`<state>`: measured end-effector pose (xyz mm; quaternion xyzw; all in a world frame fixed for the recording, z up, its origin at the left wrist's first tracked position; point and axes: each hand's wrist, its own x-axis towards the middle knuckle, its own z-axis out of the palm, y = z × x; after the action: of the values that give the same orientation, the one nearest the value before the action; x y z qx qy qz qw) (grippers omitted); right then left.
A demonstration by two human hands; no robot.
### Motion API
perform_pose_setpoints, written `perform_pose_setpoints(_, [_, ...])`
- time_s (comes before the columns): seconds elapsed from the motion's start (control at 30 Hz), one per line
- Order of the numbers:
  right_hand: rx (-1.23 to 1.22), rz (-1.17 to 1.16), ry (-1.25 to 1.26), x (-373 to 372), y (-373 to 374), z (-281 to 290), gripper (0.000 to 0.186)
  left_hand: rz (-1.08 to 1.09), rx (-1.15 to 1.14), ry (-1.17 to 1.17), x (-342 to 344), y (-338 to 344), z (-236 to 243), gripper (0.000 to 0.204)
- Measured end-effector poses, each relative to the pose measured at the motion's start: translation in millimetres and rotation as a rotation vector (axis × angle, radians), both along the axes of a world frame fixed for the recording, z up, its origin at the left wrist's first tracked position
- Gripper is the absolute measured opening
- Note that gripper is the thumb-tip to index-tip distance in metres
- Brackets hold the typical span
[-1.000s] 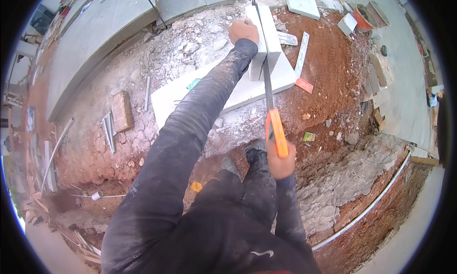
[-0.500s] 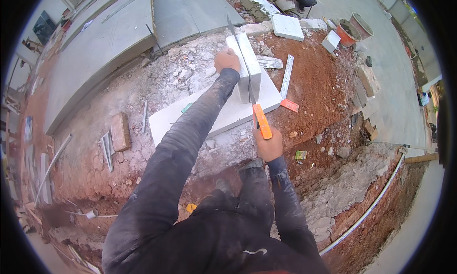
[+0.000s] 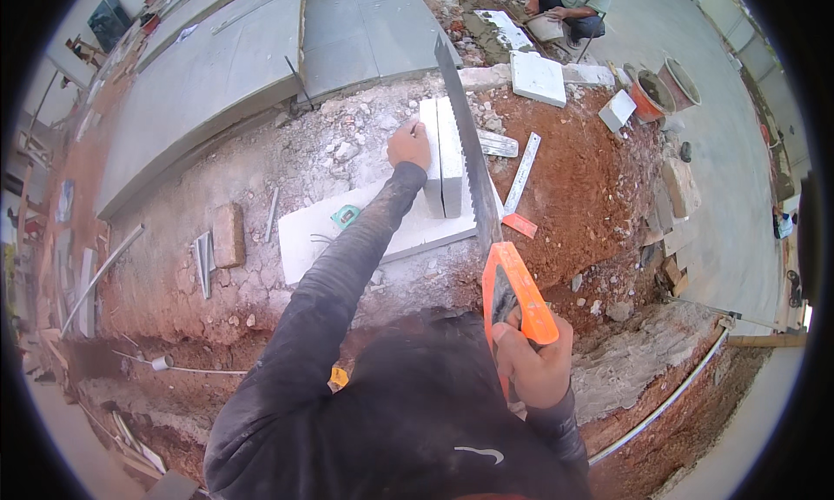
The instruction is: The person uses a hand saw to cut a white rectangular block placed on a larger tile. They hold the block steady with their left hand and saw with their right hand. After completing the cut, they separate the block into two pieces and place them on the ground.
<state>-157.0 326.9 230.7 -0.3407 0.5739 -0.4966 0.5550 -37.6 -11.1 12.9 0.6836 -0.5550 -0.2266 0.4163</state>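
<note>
My right hand (image 3: pixel 540 361) is closed round the orange handle of a hand saw (image 3: pixel 470 144). Its long toothed blade points away from me, raised just right of an upright white block (image 3: pixel 453 165). A dark narrow cut runs along the block's top and down its near face; whether it passes fully through, I cannot tell. My left hand (image 3: pixel 409 145) is closed against the block's left side, its fingertips partly hidden. Under the block lies a flat white slab (image 3: pixel 306 246). On it, beside my left forearm, is a green tape measure (image 3: pixel 346 216).
Right of the block lie a try square with an orange stock (image 3: pixel 520 225) and a grey metal piece (image 3: pixel 498 144). A brick (image 3: pixel 228 235) sits at left. Farther off are a white block (image 3: pixel 538 79), buckets (image 3: pixel 651 94) and a crouching person (image 3: pixel 569 9). A trench edge runs close by.
The saw has come out of the cut and up to the right, as my right hand drew back toward me. My left hand stays at the block. The view has shifted slightly.
</note>
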Motion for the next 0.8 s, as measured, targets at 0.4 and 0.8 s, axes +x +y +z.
perform_pose_setpoints(0.4, [-0.279, 0.055, 1.089, -154.5, -178.8, -259.8, 0.022, 0.014, -0.040, 0.072, -9.6, -5.4, -2.7, 0.032])
perform_pose_setpoints(0.8, [-0.165, 0.292, 1.143, -163.2, -185.1, -309.2, 0.051, -0.222, 0.104, 0.214, -7.2, 4.2, -1.1, 0.081])
